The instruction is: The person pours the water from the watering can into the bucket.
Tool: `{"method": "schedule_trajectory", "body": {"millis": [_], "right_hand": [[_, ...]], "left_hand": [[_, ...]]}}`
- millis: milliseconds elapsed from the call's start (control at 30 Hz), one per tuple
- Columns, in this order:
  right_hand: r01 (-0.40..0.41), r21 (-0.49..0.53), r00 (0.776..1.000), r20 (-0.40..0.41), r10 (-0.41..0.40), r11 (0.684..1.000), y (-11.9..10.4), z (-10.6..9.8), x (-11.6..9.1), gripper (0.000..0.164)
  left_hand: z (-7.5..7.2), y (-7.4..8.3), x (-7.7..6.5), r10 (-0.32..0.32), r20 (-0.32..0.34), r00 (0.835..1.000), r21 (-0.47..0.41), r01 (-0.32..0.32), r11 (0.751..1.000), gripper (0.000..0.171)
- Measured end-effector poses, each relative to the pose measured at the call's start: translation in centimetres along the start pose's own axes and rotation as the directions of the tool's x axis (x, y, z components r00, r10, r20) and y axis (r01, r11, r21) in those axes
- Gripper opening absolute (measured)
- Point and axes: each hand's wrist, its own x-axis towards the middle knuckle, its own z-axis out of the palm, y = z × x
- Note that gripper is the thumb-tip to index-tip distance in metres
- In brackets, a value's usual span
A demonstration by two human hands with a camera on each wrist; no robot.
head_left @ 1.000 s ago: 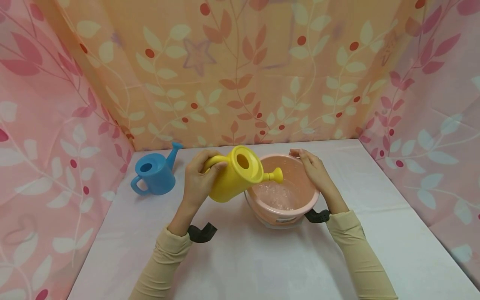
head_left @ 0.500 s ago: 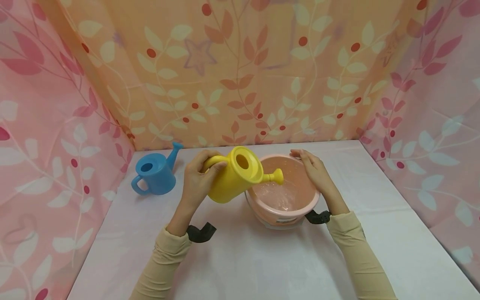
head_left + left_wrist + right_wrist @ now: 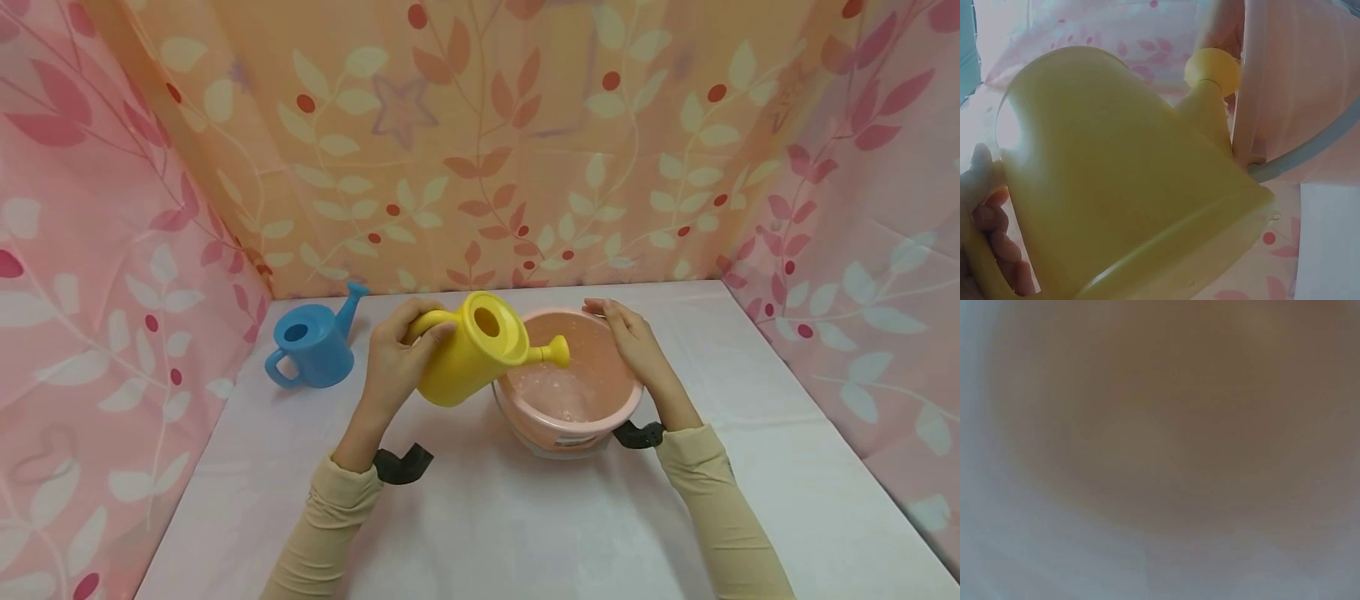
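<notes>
My left hand [image 3: 396, 358] grips the handle of a yellow watering can [image 3: 459, 367], fingers curled round it. The can is tipped to the right, its spout over a pink bucket [image 3: 528, 423]. Rippling, bubbly water [image 3: 558, 393] lies inside the bucket. Against the bucket's right side rests my right hand [image 3: 632, 340], fingers extended along the rim. In the left wrist view, the can [image 3: 1122, 169] fills most of the picture, its rounded spout head [image 3: 1212, 70] overlapping the bucket's rim. The right wrist view is a brownish blur.
A blue watering can [image 3: 315, 350] stands upright at the back left of the white-covered table [image 3: 510, 533]. Flowered cloth [image 3: 465, 150] hangs behind and on both sides. The bucket's grey bail handle [image 3: 1316, 145] hangs down on its near side.
The yellow can stays tilted over the bucket, with both hands nearly still. The water's ripples and bubbles shift. The whole head view slides slightly.
</notes>
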Motion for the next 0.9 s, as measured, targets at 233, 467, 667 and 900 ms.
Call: {"method": "schedule_trajectory", "body": {"millis": [233,467,667,900], "right_hand": [[-0.005,0.013,1.000,0.012,0.005,1.000,-1.9,0.0,-0.6,0.046],[0.003,-0.003,1.000,0.007,-0.003,1.000,-3.5,0.0,-1.3,0.047],[0.000,0.000,1.000,0.011,0.000,1.000,-3.6,0.1,-1.3,0.046],[-0.007,-0.003,1.000,0.015,0.007,1.000,-3.6,0.0,-1.2,0.047]], "left_hand": [[0.1,0.3,0.1,0.007,0.008,1.000,0.031,-0.007,0.999,0.017],[0.1,-0.3,0.2,0.014,0.012,1.000,0.074,-0.015,0.997,0.017],[0.2,-2.8,0.5,0.010,0.011,1.000,0.077,-0.010,0.997,0.020],[0.0,-3.0,0.5,0.024,0.027,0.999,0.076,-0.026,0.997,0.022]]}}
